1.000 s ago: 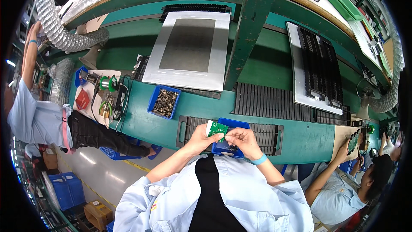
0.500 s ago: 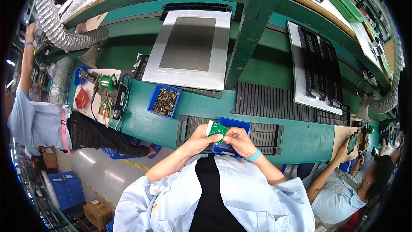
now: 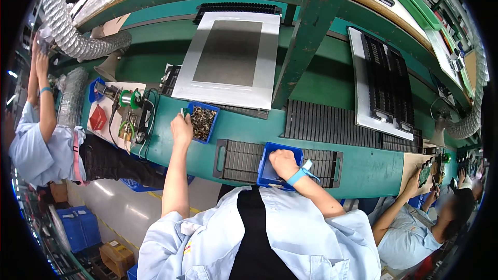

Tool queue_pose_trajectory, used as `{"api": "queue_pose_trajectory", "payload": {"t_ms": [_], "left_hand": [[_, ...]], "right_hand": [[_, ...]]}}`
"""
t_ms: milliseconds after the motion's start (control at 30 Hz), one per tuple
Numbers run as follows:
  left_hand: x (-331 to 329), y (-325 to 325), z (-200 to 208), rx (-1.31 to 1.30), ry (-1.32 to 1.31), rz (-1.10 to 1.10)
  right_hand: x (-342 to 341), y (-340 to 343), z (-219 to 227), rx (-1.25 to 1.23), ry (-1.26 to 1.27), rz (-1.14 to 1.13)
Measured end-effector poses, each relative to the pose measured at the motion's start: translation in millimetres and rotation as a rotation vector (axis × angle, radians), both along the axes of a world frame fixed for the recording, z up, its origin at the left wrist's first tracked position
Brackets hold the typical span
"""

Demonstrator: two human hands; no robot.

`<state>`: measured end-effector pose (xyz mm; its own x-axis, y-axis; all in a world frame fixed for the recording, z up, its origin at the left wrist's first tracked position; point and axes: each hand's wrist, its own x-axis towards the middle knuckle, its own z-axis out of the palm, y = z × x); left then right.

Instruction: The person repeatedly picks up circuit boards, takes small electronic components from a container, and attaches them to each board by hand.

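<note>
My left hand [image 3: 181,128] is closed at the left side of a blue bin of small metal parts [image 3: 204,122]. A bit of green circuit board [image 3: 185,110] shows at its fingertips; the rest of the board is hidden. My right hand [image 3: 284,164], a blue band on its wrist, is curled closed over a second blue bin [image 3: 266,172]. Its fingertips are out of sight inside that bin, so what they hold, if anything, cannot be seen. Under this bin lies a black slotted tray [image 3: 241,158].
A green post [image 3: 306,46] rises beyond the bench [image 3: 358,168]. Behind stand a white-framed panel [image 3: 228,54] and black racks [image 3: 386,78]. Soldering gear with a wire spool [image 3: 129,99] sits at left. Co-workers are at left [image 3: 44,145] and right [image 3: 410,233].
My hands have parted from the circuit board they held together. The left went out leftward to the parts bin with a green board; the right dropped into the nearer blue bin.
</note>
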<state>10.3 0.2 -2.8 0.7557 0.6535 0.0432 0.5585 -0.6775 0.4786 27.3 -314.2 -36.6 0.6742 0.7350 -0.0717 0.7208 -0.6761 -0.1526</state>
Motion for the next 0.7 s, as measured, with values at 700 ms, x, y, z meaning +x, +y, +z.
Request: {"api": "queue_pose_trajectory", "payload": {"t_ms": [700], "left_hand": [[-28, -172, 61, -1.576, -0.219, -0.377]], "right_hand": [[-17, -15, 74, 1.450, 1.211, -0.552]]}}
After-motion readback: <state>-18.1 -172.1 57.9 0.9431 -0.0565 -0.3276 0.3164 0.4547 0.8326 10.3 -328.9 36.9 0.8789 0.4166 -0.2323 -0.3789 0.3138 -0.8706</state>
